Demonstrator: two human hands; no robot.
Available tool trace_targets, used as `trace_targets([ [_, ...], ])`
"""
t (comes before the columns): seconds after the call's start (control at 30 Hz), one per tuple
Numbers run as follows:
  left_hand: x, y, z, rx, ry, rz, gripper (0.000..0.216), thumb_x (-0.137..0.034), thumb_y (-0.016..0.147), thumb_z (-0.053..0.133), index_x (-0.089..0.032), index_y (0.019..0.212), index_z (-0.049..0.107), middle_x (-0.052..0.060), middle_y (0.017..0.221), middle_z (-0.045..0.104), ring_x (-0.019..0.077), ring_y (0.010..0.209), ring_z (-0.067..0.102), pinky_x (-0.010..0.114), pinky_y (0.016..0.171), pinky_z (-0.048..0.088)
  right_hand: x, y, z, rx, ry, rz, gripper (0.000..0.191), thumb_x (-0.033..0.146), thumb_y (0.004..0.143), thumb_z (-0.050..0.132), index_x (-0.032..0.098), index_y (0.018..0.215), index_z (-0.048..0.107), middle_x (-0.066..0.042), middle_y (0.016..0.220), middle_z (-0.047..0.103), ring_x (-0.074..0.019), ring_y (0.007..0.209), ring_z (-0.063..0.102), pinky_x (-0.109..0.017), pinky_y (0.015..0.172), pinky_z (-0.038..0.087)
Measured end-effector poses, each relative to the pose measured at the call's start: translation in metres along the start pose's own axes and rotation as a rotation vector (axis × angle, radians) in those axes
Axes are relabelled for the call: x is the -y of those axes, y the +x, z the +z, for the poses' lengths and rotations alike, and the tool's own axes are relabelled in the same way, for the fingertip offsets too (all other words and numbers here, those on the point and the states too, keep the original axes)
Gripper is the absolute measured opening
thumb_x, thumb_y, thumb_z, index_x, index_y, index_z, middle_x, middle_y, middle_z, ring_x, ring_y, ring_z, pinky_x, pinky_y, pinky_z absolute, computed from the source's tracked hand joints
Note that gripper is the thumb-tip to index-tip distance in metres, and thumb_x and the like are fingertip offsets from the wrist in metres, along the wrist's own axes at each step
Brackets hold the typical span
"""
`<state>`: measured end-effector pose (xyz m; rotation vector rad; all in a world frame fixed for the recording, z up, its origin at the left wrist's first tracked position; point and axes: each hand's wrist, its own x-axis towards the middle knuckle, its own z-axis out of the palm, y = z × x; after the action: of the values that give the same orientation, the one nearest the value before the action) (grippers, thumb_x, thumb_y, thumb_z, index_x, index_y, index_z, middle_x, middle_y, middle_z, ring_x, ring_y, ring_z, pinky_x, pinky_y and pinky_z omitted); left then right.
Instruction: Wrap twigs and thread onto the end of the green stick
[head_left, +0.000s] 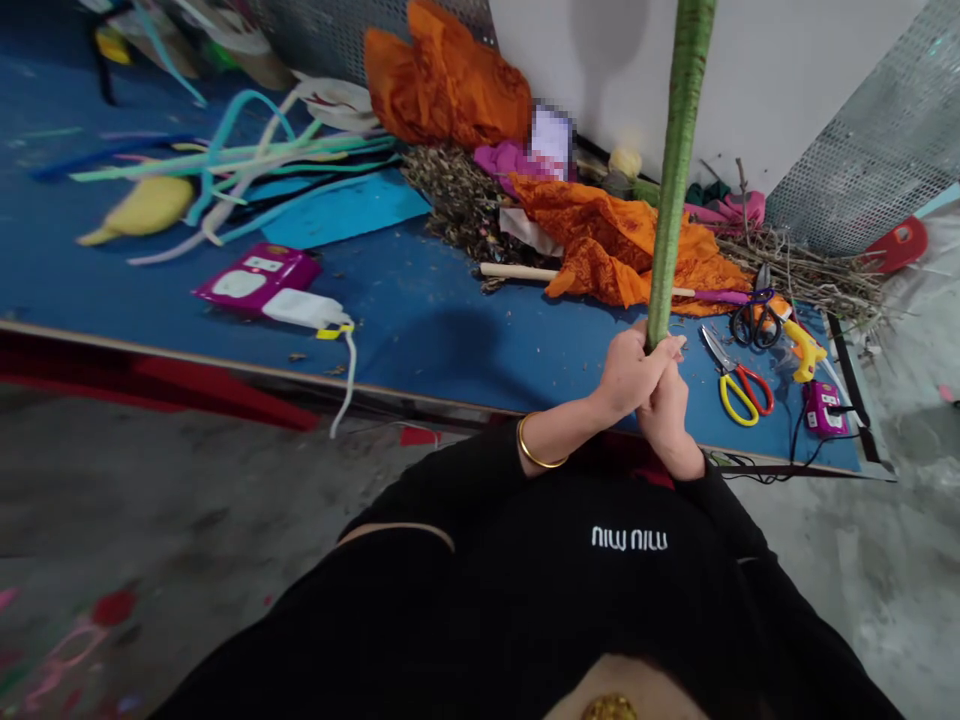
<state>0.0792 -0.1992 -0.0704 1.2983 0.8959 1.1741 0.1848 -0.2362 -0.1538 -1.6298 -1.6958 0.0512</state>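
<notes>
A long green-wrapped stick [675, 160] stands nearly upright in front of me, rising past the top of the view. My left hand [630, 375], with a gold bangle on its wrist, is wrapped round the stick's lower end. Just below and to the right, my right hand [667, 415] is closed round the same end. Both hands hover over the near edge of the blue mat [420, 310].
Orange cloth [615, 240], dry twigs [810, 265], a wooden rod [525, 272], yellow-and-red shears [739, 385], dark scissors [756, 320], a yellow glue gun [804, 350] and a purple box [823, 408] lie at the right. Foam strips [225, 160], a pink-and-white device [255, 278] lie left.
</notes>
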Motion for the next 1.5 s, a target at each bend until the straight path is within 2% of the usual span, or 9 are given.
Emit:
trace_targets([
  [0.13,0.002,-0.001,-0.002,0.027,-0.031,-0.028,0.031,-0.048,0.084,0.081,-0.019,0.079,0.071,0.004,0.08,0.077,0.0154,0.075,0.069,0.027,0.071,0.053,0.003,0.003,-0.009,-0.04,0.183,-0.011,0.047,0.049,0.098,0.045,0.016,0.127,0.062,-0.019,0.11,0.077,-0.0301,0.09,0.075,-0.042,0.073,0.061],
  [0.23,0.002,-0.002,-0.012,0.239,-0.234,-0.012,0.042,-0.057,0.075,0.09,-0.019,0.087,0.077,0.006,0.093,0.08,0.0182,0.089,0.073,0.029,0.085,0.058,0.01,0.006,-0.022,-0.011,0.387,0.043,0.032,0.052,0.101,0.05,0.022,0.098,0.062,-0.005,0.08,0.069,-0.0209,0.074,0.065,-0.035,0.068,0.057],
  [0.3,0.004,-0.002,-0.019,0.377,-0.463,-0.043,0.053,-0.069,0.079,0.084,-0.019,0.096,0.08,0.01,0.1,0.082,0.0228,0.098,0.076,0.034,0.092,0.06,0.018,0.006,-0.029,0.057,0.536,0.123,0.033,0.056,0.1,0.056,0.024,0.091,0.058,0.001,0.07,0.059,-0.016,0.066,0.057,-0.03,0.062,0.052],
  [0.43,0.014,0.0,-0.028,0.43,-0.692,-0.114,0.053,-0.067,0.079,0.087,-0.022,0.106,0.082,0.01,0.101,0.083,0.0241,0.102,0.079,0.034,0.096,0.061,0.035,0.005,-0.033,0.211,0.932,0.286,0.046,0.068,0.093,0.065,0.025,0.087,0.053,0.009,0.059,0.042,-0.0086,0.049,0.035,-0.024,0.046,0.036],
  [0.6,0.023,0.002,-0.029,0.448,-0.711,-0.174,0.059,-0.071,0.063,0.096,-0.021,0.088,0.079,0.008,0.085,0.08,0.0274,0.099,0.079,0.036,0.086,0.063,0.045,0.004,-0.033,0.359,1.243,0.394,0.053,0.074,0.084,0.073,0.024,0.086,0.055,0.013,0.054,0.033,-0.0044,0.041,0.021,-0.022,0.04,0.021],
  [0.8,0.016,0.003,-0.033,0.335,-0.548,-0.197,0.056,-0.065,0.058,0.099,-0.016,0.08,0.082,0.009,0.084,0.081,0.0196,0.077,0.075,0.031,0.076,0.061,0.044,0.003,-0.032,0.294,1.21,0.387,0.052,0.072,0.084,0.074,0.024,0.085,0.055,0.012,0.054,0.035,-0.0044,0.041,0.023,-0.022,0.04,0.02],
  [1.0,0.009,-0.001,-0.031,0.212,-0.392,-0.132,0.053,-0.066,0.066,0.095,-0.016,0.079,0.083,0.009,0.082,0.082,0.0205,0.081,0.076,0.029,0.076,0.058,0.044,0.006,-0.033,0.241,1.113,0.367,0.056,0.078,0.084,0.069,0.026,0.083,0.05,0.011,0.055,0.035,-0.0058,0.044,0.026,-0.022,0.04,0.023],
  [1.2,0.006,-0.005,-0.026,0.308,-0.49,-0.126,0.058,-0.073,0.072,0.088,-0.017,0.085,0.078,0.009,0.09,0.082,0.0213,0.087,0.077,0.029,0.079,0.059,0.044,0.007,-0.034,0.218,1.135,0.359,0.056,0.079,0.083,0.071,0.027,0.083,0.05,0.012,0.053,0.033,-0.0064,0.043,0.025,-0.024,0.041,0.022],
  [1.5,0.0,-0.012,-0.023,0.216,-0.266,-0.009,0.05,-0.066,0.083,0.081,-0.018,0.08,0.069,0.005,0.08,0.075,0.0157,0.076,0.067,0.027,0.073,0.055,0.025,-0.003,-0.022,0.22,0.85,0.256,0.051,0.066,0.093,0.065,0.024,0.121,0.058,0.011,0.061,0.044,-0.0097,0.049,0.036,-0.027,0.048,0.035],
])
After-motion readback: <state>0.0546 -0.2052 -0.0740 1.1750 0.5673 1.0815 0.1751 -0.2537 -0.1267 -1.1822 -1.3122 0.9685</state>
